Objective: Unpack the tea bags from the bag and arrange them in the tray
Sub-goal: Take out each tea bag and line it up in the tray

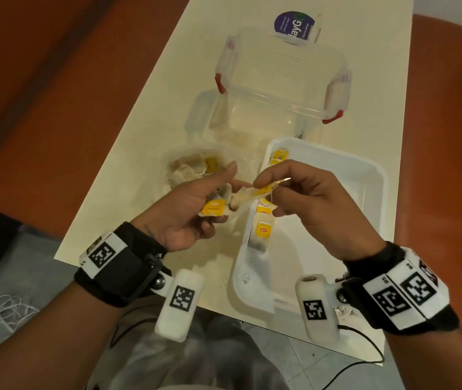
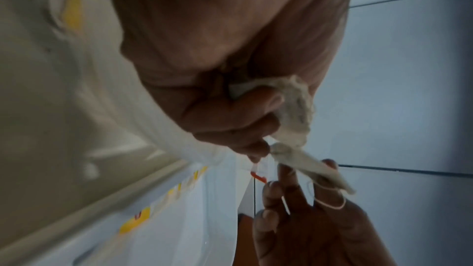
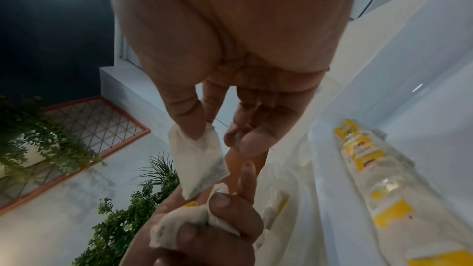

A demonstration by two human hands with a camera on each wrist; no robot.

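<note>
My left hand (image 1: 224, 192) grips a small clump of tea bags (image 1: 214, 208) with a yellow tag, just left of the white tray (image 1: 376, 170). My right hand (image 1: 263, 182) pinches one tea bag (image 1: 248, 196) by its top between thumb and forefinger, its lower end still at the clump. The right wrist view shows this pinched tea bag (image 3: 199, 161) hanging above the left hand (image 3: 217, 230). A row of tea bags (image 1: 263, 229) with yellow tags stands along the tray's left wall. The clear plastic bag (image 1: 193, 167) with more tea bags lies behind my left hand.
A clear storage box (image 1: 274, 88) with red latches stands behind the tray, and its lid (image 1: 294, 25) with a purple label lies farther back. Tea dust (image 1: 246, 280) speckles the tray's near corner. The table's near edge runs just under my wrists.
</note>
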